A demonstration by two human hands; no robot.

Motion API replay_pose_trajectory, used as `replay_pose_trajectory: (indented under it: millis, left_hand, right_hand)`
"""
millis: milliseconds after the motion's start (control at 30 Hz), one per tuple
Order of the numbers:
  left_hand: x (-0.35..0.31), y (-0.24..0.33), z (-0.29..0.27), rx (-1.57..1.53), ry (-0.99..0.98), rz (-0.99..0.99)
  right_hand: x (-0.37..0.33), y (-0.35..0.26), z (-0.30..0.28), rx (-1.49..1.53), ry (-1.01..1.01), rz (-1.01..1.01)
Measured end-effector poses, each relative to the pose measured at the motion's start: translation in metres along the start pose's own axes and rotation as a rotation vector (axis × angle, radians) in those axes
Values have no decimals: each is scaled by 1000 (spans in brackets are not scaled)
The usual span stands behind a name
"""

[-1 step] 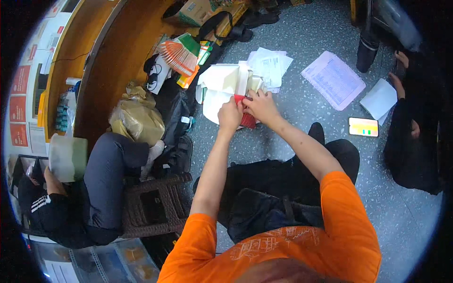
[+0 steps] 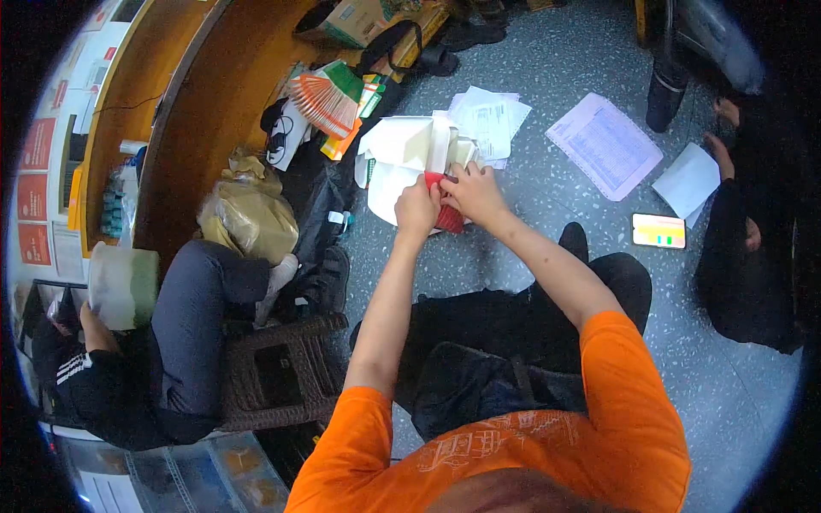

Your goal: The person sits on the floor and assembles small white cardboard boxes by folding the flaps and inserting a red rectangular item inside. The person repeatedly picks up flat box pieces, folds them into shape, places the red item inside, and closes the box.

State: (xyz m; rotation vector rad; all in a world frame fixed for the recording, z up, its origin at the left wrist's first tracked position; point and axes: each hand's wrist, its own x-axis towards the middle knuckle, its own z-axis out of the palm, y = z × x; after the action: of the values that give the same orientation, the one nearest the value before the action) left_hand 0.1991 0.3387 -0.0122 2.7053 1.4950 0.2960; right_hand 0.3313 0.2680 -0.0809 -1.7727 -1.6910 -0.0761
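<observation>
My left hand (image 2: 416,208) is closed, pinching the near edge of a red folded piece (image 2: 450,221) with a ribbed look. Close beside it, my right hand (image 2: 475,196) bends its fingers round the same red piece, thumb toward the left hand. What lies under the fingers is hidden. Just beyond both hands, white sheets (image 2: 395,141) lie spread on the floor with a pale folded strip (image 2: 440,144) standing up from them. Printed papers (image 2: 489,120) overlap at their far right side.
A pinkish printed sheet (image 2: 605,145), a lit phone (image 2: 659,231) and a black tumbler (image 2: 665,94) are at right, near a seated person in black (image 2: 746,248). At left, another person holds a whitish tub (image 2: 123,286). Fanned orange-white papers (image 2: 325,103) and a plastic-wrapped bundle (image 2: 252,218) lie beside the wooden shelf.
</observation>
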Motion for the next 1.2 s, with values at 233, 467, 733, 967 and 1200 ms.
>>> replay_pose_trajectory:
  millis: [233,467,733,967,1200]
  left_hand:
    - [2,0,-1,13,-45,17]
    - [-3,4,0,9,-31,47]
    - [0,6,0,-13,-49,42]
    - [-1,4,4,-52,-40,54]
    - [-3,7,3,-56,-31,57]
  right_hand:
    - [2,14,11,-87,-57,-182]
    - [5,13,14,-98,22,-206]
    - [5,13,18,-168,81,-244]
    - [3,14,14,-94,83,-254]
    - [3,14,17,-99,98,-225]
